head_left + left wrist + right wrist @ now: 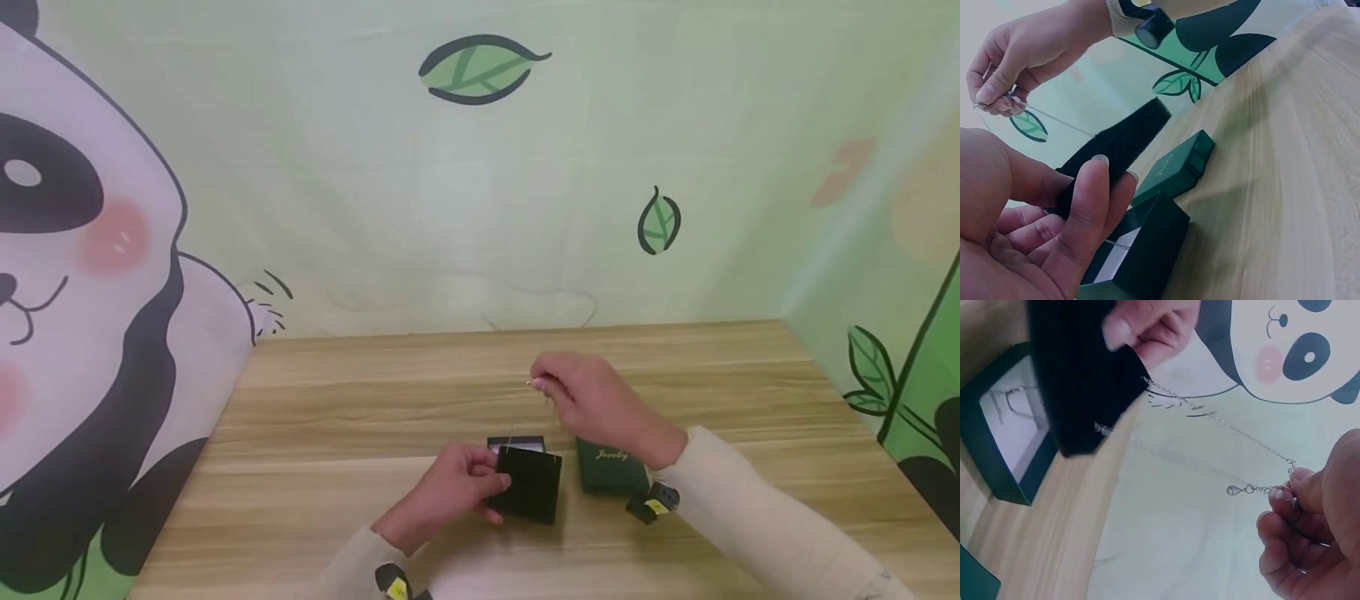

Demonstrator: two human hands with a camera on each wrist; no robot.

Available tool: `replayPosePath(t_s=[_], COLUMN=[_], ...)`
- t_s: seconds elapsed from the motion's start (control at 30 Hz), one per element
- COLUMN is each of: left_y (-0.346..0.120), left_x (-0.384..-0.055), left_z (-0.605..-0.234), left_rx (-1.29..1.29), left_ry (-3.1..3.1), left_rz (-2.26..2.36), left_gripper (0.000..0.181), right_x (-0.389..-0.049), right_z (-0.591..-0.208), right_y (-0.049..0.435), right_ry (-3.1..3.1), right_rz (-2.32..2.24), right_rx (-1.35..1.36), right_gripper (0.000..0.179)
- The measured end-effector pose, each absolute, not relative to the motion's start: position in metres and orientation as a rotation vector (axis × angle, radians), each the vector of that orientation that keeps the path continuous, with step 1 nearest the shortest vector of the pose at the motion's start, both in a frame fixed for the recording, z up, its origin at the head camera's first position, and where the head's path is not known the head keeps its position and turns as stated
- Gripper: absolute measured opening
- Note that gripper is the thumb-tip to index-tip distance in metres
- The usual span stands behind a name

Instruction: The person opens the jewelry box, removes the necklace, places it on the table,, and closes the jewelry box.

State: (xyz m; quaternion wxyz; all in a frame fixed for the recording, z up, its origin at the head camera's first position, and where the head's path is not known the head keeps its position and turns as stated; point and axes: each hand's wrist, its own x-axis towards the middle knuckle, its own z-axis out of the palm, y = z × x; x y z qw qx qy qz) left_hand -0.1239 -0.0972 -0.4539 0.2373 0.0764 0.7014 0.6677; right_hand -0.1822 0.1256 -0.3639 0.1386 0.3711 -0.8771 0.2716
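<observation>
Wood-grain table under a panda backdrop is where I am working. My left hand grips the black velvet insert pad over the open green jewelry box, its lid lying just beside. My right hand pinches the silver necklace chain near its clasp, drawn taut from the pad. I judge a harder pull could snap the fine chain or yank it from its slot.

Open box behind pad, lid seemingly right.
</observation>
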Motion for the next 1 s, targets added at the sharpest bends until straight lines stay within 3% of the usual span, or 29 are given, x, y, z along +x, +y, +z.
replayPosePath(t_s=[0.37,1.0], left_y=[-0.093,-0.095], left_x=[-0.12,-0.115], left_z=[-0.455,-0.448], left_rx=[0.241,0.218], left_ry=[1.941,1.945], left_rz=[1.803,1.806], left_gripper=[0.013,0.005], right_x=[-0.188,-0.199], right_z=[-0.348,-0.328], right_y=[0.134,0.134], right_ry=[-2.497,-2.497], right_rz=[0.791,0.777], right_rx=[1.047,1.062], right_gripper=[0.006,0.005])
